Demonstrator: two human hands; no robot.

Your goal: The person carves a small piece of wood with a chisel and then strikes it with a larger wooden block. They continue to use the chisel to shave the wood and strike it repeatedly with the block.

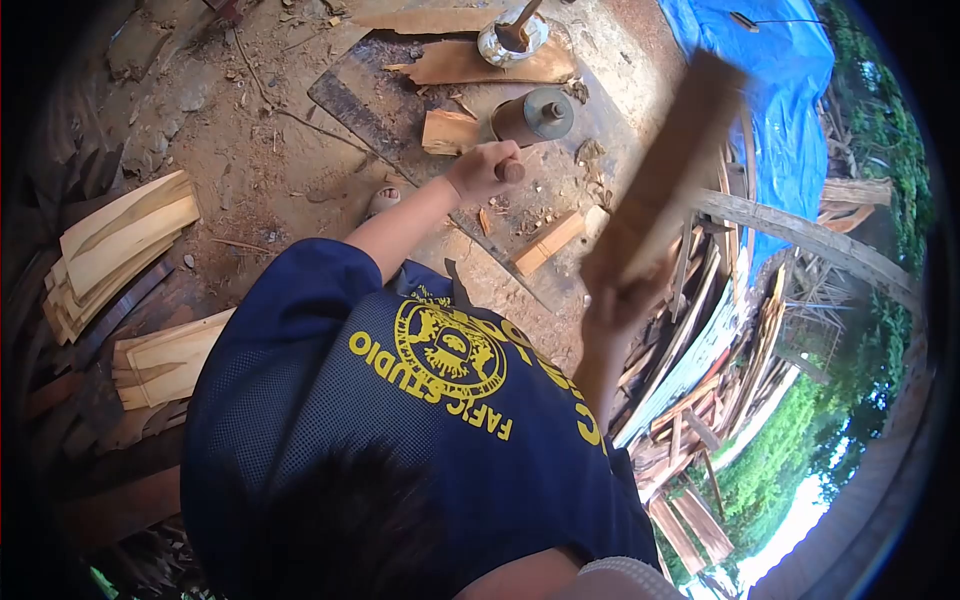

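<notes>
My left hand (484,173) is closed around a round wooden handle (510,172), whose blunt end faces me; the rest of it is hidden by the fist. Just beyond the fist lies a dark cylinder (535,116) with a small knob on its end face. Raised on the right, my right hand (628,290) is closed on a long, flat-sided piece of wood (680,160), smeared by motion. Between the hands, lower down, a small squared wood block (548,243) rests on the ground. Another wood block (450,132) touches the cylinder's left side.
A white pot (513,42) with a stick in it stands at the back on a wood slab (450,63). Stacked thin boards (125,235) lie at left. On the right are a blue tarp (790,110), a wooden beam (800,235) and piled wood strips (690,370).
</notes>
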